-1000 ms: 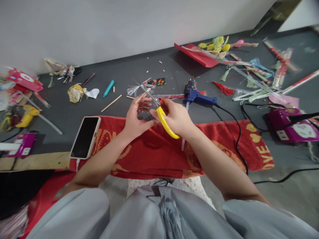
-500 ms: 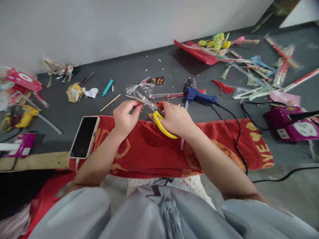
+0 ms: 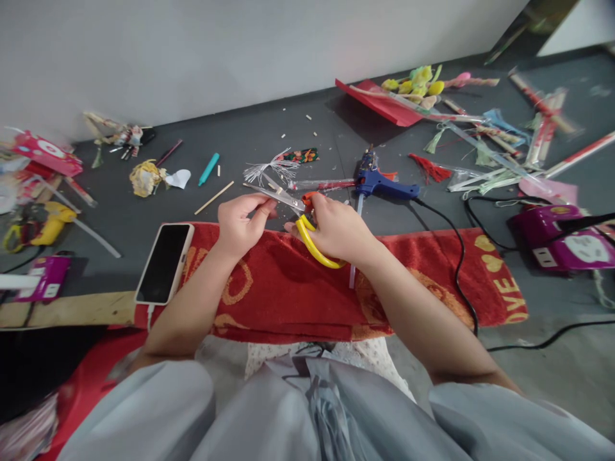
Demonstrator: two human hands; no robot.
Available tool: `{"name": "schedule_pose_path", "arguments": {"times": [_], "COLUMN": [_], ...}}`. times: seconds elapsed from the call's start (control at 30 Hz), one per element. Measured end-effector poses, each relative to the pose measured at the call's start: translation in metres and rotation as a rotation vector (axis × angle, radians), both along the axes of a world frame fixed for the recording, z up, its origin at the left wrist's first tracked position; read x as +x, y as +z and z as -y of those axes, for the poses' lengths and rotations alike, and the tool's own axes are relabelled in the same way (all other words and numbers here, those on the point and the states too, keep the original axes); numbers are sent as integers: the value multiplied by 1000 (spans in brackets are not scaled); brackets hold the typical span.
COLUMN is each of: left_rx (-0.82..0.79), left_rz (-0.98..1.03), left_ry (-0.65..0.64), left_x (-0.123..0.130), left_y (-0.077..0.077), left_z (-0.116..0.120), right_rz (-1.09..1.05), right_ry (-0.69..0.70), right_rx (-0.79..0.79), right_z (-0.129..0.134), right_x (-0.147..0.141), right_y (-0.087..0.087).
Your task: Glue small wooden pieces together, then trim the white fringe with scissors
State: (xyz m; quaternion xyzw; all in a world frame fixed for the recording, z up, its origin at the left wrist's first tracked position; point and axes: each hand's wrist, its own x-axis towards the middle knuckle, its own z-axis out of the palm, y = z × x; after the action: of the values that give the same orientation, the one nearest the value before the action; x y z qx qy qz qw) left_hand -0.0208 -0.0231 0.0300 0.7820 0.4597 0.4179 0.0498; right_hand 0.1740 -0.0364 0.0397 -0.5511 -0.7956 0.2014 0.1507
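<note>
My right hand (image 3: 335, 228) is wrapped round the yellow handle of a pair of scissors (image 3: 314, 246), whose metal blades point left. Close to those blades, my left hand (image 3: 244, 224) is closed in a pinch; whatever its fingertips hold is too small to make out. Just beyond the blades lie a bunch of white strands (image 3: 271, 168) and a flowered strip of dark cloth (image 3: 303, 155). A blue glue gun (image 3: 384, 184) rests to the right of my right hand. Under my forearms is a red towel (image 3: 298, 288) with yellow patterns.
A phone (image 3: 163, 264) on a cable lies at the left. Near it are a thin wooden stick (image 3: 214, 198) and a teal marker-like tube (image 3: 208, 169). A purple power strip (image 3: 560, 237) and a black cord (image 3: 461, 256) are at the right. A red tassel (image 3: 430, 168) lies farther back.
The scissor blades look closer together than before. Both hands have stayed in almost the same place, with only slight finger movement.
</note>
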Motion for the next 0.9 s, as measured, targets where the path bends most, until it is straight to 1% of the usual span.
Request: {"name": "schedule_pose_path", "arguments": {"times": [0.33, 0.67, 0.77, 0.9], "left_rx": [94, 258, 302, 313], "left_rz": [-148, -239, -234, -248], "left_ry": [-28, 41, 49, 70], "left_x": [-2, 2, 1, 0], "left_y": [-1, -7, -10, -12], "left_z": [-1, 2, 1, 0], "right_rz": [42, 38, 38, 34], "right_ry": [-8, 23, 19, 7], "right_rx": [-5, 17, 19, 12], "right_z": [1, 1, 1, 0], "right_x": [0, 0, 0, -1], "right_y": [-2, -3, -4, -3]}}
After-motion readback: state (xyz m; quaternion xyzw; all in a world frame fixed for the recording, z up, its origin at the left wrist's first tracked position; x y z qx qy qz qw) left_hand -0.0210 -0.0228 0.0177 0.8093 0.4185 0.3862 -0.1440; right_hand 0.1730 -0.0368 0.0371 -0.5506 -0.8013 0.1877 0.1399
